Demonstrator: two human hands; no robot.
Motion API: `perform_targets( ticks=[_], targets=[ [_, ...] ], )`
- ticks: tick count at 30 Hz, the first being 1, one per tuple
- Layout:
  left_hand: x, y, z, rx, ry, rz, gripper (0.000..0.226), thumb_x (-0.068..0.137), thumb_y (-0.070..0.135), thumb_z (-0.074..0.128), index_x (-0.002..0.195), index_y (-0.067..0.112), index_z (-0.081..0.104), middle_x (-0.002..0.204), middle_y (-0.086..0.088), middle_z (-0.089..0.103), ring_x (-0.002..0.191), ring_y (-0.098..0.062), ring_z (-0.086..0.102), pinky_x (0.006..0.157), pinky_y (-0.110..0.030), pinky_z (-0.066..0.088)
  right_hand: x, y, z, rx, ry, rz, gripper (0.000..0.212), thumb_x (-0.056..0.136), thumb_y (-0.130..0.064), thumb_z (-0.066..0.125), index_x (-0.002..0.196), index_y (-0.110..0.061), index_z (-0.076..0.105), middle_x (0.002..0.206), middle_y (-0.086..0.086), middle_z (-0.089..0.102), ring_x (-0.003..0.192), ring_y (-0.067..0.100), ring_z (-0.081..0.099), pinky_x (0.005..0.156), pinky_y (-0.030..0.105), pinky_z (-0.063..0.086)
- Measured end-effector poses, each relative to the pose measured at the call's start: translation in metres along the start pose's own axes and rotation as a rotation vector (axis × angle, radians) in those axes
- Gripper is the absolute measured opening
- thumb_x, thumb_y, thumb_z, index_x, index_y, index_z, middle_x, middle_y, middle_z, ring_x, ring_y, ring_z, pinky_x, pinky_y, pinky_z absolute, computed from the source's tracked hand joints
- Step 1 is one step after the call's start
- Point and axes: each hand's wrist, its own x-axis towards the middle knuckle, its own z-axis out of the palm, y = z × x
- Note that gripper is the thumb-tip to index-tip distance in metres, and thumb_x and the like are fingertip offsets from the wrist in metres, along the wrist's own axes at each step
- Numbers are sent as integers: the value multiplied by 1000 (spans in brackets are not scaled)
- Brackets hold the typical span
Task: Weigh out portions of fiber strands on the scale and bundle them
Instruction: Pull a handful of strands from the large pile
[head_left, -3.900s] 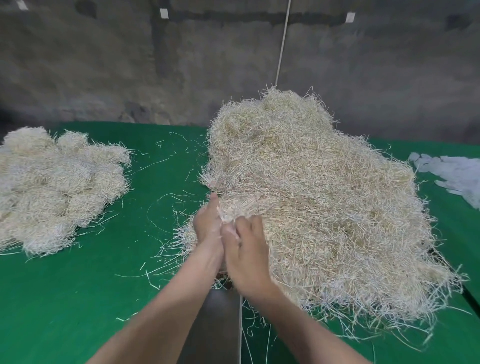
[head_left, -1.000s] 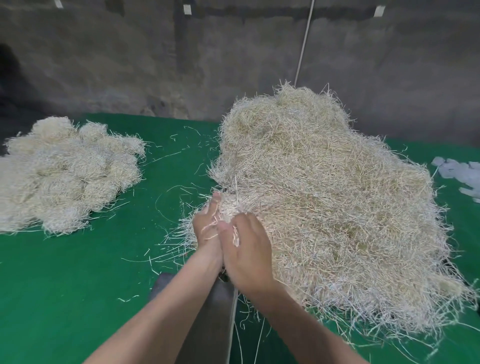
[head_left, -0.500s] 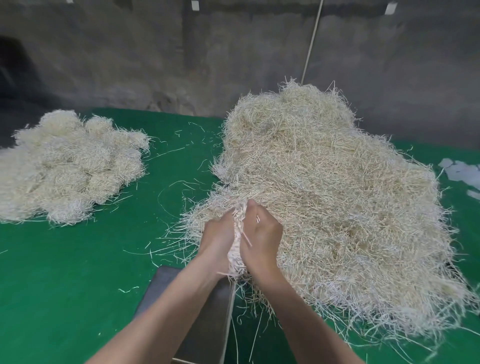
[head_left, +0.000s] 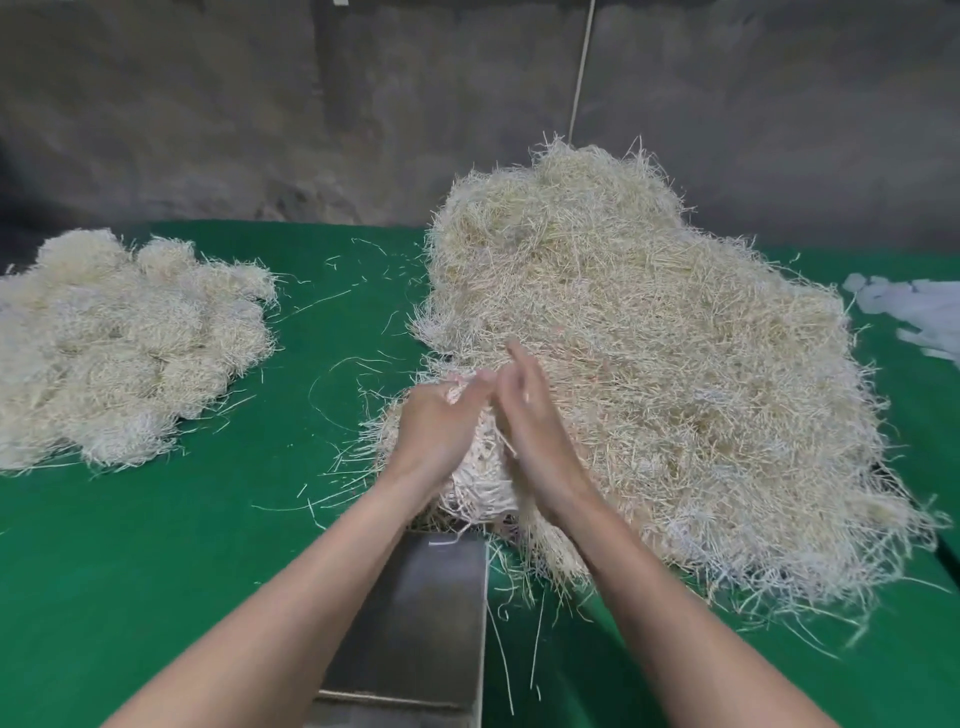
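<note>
A big loose heap of pale fiber strands (head_left: 649, 338) covers the right half of the green table. At its near left edge a clump of strands (head_left: 480, 478) is lifted between my two hands, just above the far end of the grey metal scale pan (head_left: 415, 623). My left hand (head_left: 441, 426) grips the clump from the left, fingers curled round it. My right hand (head_left: 530, 410) presses against the clump's right side with straight fingers.
A pile of rounded fiber bundles (head_left: 119, 343) lies at the left of the green table (head_left: 156, 545). White paper strips (head_left: 914, 312) lie at the far right edge. Stray strands are scattered between the heaps. A grey wall stands behind.
My hands have pulled a clump out of the heap's edge and lifted it toward me over the scale pan. My right hand's fingers have straightened out.
</note>
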Motion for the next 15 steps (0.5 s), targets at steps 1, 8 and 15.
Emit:
perform_targets(
  ticks=[1, 8, 15],
  targets=[
    [-2, 7, 2, -83, -23, -10, 30, 91, 46, 54, 88, 19, 64, 41, 8, 49, 40, -13, 44, 45, -14, 43, -3, 3, 10, -81, -9, -4, 69, 73, -84, 30, 133, -50, 30, 141, -17, 36, 113, -7, 42, 94, 22, 35],
    [-21, -3, -5, -549, -155, -205, 54, 80, 69, 43, 121, 36, 56, 115, 6, 66, 111, -19, 57, 98, -52, 43, 24, 1, 12, 171, 439, 158, 69, 92, -60, 33, 146, -19, 25, 100, -6, 45, 89, 12, 49, 78, 25, 37],
    [-7, -20, -7, -487, 242, -203, 50, 99, 40, 41, 120, -5, 50, 79, -14, 63, 57, -10, 56, 41, -18, 44, 9, 12, 47, -460, 310, -178, 34, 96, -47, 32, 76, -23, 46, 68, -10, 44, 60, 8, 40, 60, 27, 34]
  ],
)
